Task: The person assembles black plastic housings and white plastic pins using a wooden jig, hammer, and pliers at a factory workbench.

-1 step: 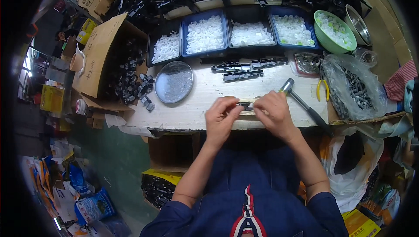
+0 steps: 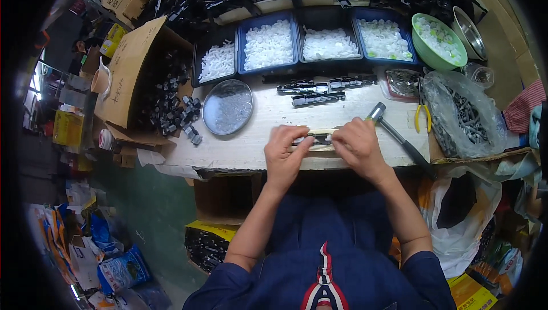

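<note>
At the near edge of the bench, both my hands are at a slim black mechanical part (image 2: 321,139) that lies in a pale block (image 2: 319,148). My left hand (image 2: 285,149) grips its left end, thumb laid along it. The fingers of my right hand (image 2: 358,146) are pinched at its right end, beside a small whitish piece; exactly what they hold is partly hidden. Beyond the hands lie several similar black parts (image 2: 317,99) in a loose group. A hammer (image 2: 399,136) with a metal head and dark handle rests just right of my right hand.
A round metal dish (image 2: 227,108) and an open carton (image 2: 130,76) of dark pieces are on the left. Trays of white plastic pieces (image 2: 269,44) line the back, with a green bowl (image 2: 438,42) beside them. Yellow-handled pliers (image 2: 422,118) and a plastic bag (image 2: 456,116) of metal parts lie right.
My left hand has shifted slightly left along the black part, and more of the part's middle shows between my hands. My right hand has barely moved.
</note>
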Demonstrator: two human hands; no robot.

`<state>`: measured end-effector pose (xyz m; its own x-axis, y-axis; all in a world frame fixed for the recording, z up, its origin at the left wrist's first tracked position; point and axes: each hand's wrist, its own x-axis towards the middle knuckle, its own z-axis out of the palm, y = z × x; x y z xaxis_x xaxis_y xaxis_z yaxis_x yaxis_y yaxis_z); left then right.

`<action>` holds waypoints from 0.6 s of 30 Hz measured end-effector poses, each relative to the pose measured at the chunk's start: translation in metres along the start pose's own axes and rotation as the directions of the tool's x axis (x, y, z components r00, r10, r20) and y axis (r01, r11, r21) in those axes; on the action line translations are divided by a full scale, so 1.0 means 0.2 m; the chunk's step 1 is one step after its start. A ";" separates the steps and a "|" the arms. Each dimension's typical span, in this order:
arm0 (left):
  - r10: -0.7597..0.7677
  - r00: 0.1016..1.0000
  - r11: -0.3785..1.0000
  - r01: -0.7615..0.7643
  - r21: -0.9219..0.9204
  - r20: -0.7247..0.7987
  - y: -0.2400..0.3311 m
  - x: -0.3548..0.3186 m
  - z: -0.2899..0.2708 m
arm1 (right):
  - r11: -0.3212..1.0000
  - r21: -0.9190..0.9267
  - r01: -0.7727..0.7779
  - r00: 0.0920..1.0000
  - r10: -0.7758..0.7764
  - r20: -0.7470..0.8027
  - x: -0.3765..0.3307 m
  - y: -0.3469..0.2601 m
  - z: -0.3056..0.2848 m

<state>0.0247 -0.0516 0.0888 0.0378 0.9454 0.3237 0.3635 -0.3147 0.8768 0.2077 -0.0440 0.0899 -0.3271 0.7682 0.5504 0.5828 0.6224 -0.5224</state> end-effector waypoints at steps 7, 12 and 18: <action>0.120 0.989 0.952 -0.141 0.273 0.090 -0.11 -0.01 0.01 | 0.995 -0.100 0.013 0.993 -0.001 0.120 0.00 0.04 0.09; 0.131 0.981 0.942 -0.168 0.292 0.142 -0.14 -0.01 0.03 | 0.991 -0.126 0.041 0.979 -0.015 0.204 0.04 0.06 0.09; 0.147 0.979 0.948 -0.180 0.264 0.141 -0.16 0.00 0.04 | 0.984 -0.149 0.095 0.947 -0.043 0.317 0.09 0.06 0.09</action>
<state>0.0211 -0.0410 0.0580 0.2213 0.8915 0.3953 0.5832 -0.4459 0.6790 0.1945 -0.0201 0.0820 -0.5710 0.7485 0.3372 0.6535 0.6631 -0.3650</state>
